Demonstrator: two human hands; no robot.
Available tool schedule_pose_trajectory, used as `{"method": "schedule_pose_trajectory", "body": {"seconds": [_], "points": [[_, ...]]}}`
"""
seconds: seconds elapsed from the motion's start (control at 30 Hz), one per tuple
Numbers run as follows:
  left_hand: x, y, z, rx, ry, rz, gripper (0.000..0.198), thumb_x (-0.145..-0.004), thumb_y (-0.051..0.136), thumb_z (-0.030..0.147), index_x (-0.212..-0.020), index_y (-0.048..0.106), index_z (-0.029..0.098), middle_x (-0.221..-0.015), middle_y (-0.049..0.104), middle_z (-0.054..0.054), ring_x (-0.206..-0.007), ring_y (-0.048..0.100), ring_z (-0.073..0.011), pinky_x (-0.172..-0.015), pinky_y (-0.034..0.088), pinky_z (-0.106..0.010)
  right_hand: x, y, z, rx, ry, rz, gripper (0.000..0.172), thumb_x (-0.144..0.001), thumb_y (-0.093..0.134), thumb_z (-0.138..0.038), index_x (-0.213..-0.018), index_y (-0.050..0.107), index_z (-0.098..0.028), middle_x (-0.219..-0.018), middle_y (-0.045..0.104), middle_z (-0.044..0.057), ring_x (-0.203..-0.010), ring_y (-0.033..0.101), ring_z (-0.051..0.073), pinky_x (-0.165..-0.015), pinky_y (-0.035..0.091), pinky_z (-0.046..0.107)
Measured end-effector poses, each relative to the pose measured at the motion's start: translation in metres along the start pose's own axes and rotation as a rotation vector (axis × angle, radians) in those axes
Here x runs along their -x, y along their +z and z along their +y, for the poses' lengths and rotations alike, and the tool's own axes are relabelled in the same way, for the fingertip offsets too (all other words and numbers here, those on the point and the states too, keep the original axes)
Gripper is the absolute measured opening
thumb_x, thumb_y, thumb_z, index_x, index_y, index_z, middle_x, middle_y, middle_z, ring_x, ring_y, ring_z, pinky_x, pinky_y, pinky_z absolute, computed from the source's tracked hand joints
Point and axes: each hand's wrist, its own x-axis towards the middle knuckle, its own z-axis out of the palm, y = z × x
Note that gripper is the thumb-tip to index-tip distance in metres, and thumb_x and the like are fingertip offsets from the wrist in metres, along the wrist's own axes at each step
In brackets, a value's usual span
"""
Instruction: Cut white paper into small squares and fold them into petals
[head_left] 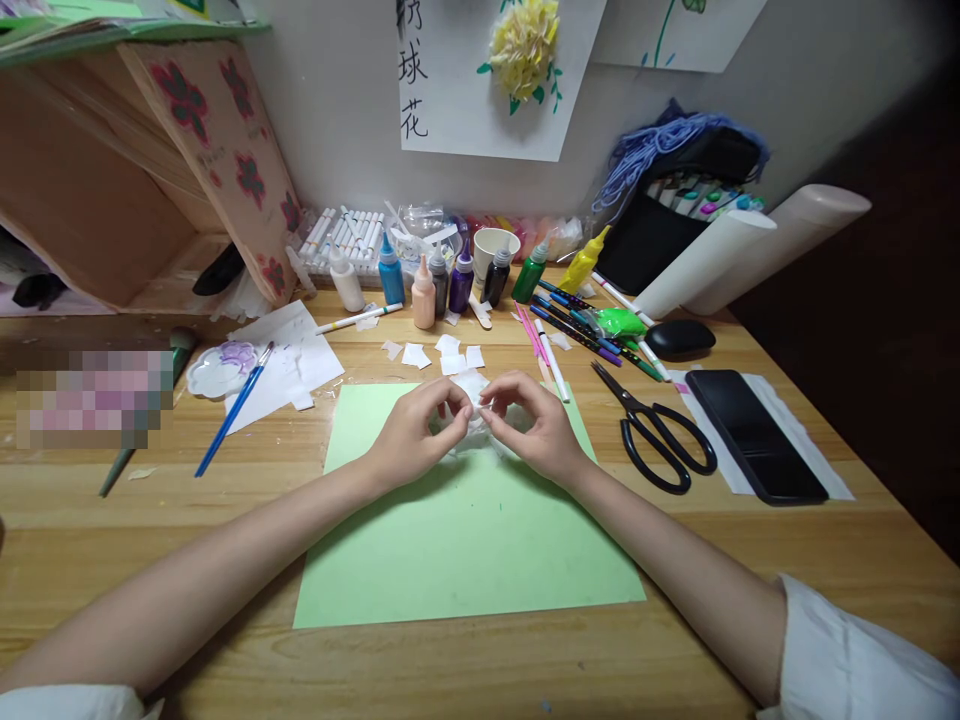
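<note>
My left hand and my right hand meet over the upper part of a light green paper sheet. The thumb and forefinger of each hand are pinched on a small thin white paper piece, its shape mostly hidden by the fingers. More crumpled white paper lies just behind and under the fingertips. Beyond the sheet's far edge are several cut white paper squares. Black-handled scissors rest to the right of my right hand, blades pointing away to the left.
Paint bottles stand in a row at the back, beside a paper cup. Pens lie scattered at the right, near a black phone. A blue brush and a paint palette are at the left.
</note>
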Motion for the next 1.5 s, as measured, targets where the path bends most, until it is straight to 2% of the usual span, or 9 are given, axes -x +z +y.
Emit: {"method": "schedule_pose_trajectory", "body": {"seconds": [0.1,0.33,0.53,0.9,1.07,1.3,1.4,1.5], "points": [[0.000,-0.001,0.000,0.029,-0.019,-0.012,0.013,-0.086,0.046,0.025,-0.077,0.052,0.017,-0.072,0.055,-0.001,-0.066,0.049,-0.0118,-0.062,0.039,-0.024,-0.001,-0.001,-0.002,0.025,-0.050,-0.002,0.018,-0.078,0.064,-0.023,-0.096,0.063,-0.025,-0.089,0.058,0.004,-0.075,0.054,0.015,-0.066,0.047,0.030],[-0.001,-0.001,-0.001,0.085,-0.035,-0.048,0.012,-0.085,0.046,0.024,-0.077,0.051,0.017,-0.073,0.054,0.000,-0.068,0.049,-0.0111,-0.063,0.039,-0.023,-0.002,-0.003,-0.002,-0.016,-0.055,-0.017,0.006,-0.078,0.065,-0.022,-0.081,0.068,-0.025,-0.088,0.056,0.004,-0.085,0.056,0.018,-0.069,0.048,0.031],[-0.003,0.000,-0.003,0.065,-0.118,0.103,0.010,-0.084,0.044,0.023,-0.077,0.048,0.018,-0.074,0.052,0.000,-0.068,0.048,-0.0117,-0.064,0.040,-0.023,-0.002,-0.003,-0.002,0.000,-0.048,-0.008,0.002,-0.077,0.065,-0.024,-0.078,0.067,-0.025,-0.091,0.055,0.005,-0.085,0.055,0.018,-0.068,0.048,0.032],[-0.004,0.001,-0.006,0.065,-0.185,0.171,0.006,-0.080,0.045,0.017,-0.074,0.045,0.018,-0.072,0.050,0.001,-0.066,0.046,-0.0111,-0.062,0.038,-0.024,-0.003,-0.003,-0.003,-0.067,-0.035,-0.039,0.002,-0.079,0.064,-0.023,-0.077,0.065,-0.023,-0.088,0.055,0.005,-0.085,0.055,0.018,-0.067,0.047,0.031],[-0.005,0.000,-0.008,0.055,-0.263,0.241,0.010,-0.081,0.044,0.020,-0.071,0.043,0.018,-0.068,0.047,0.002,-0.062,0.043,-0.0107,-0.059,0.035,-0.023,-0.003,-0.003,-0.001,-0.084,-0.031,-0.019,0.005,-0.080,0.063,-0.026,-0.076,0.063,-0.023,-0.084,0.056,0.004,-0.083,0.055,0.018,-0.068,0.046,0.032],[-0.005,-0.001,-0.010,0.053,-0.301,0.269,0.010,-0.081,0.043,0.021,-0.071,0.042,0.018,-0.069,0.046,0.003,-0.062,0.041,-0.0108,-0.058,0.034,-0.023,-0.003,-0.002,0.005,-0.210,0.023,0.091,0.008,-0.081,0.062,-0.028,-0.077,0.060,-0.022,-0.079,0.058,0.002,-0.076,0.055,0.016,-0.067,0.044,0.029],[-0.005,-0.001,-0.009,0.032,-0.311,0.237,0.009,-0.079,0.043,0.019,-0.070,0.043,0.018,-0.069,0.047,0.003,-0.063,0.042,-0.0110,-0.059,0.034,-0.023,-0.004,-0.002,0.007,-0.264,0.115,0.184,0.011,-0.079,0.064,-0.031,-0.077,0.059,-0.021,-0.076,0.058,0.001,-0.072,0.054,0.014,-0.064,0.043,0.027],[-0.005,-0.001,-0.008,-0.031,-0.293,0.190,0.009,-0.077,0.043,0.018,-0.068,0.044,0.018,-0.068,0.048,0.002,-0.065,0.043,-0.0120,-0.061,0.034,-0.024,-0.006,-0.004,0.012,-0.355,0.225,0.300,0.017,-0.075,0.067,-0.033,-0.078,0.058,-0.020,-0.071,0.055,-0.001,-0.061,0.049,0.010,-0.054,0.039,0.023]]}}
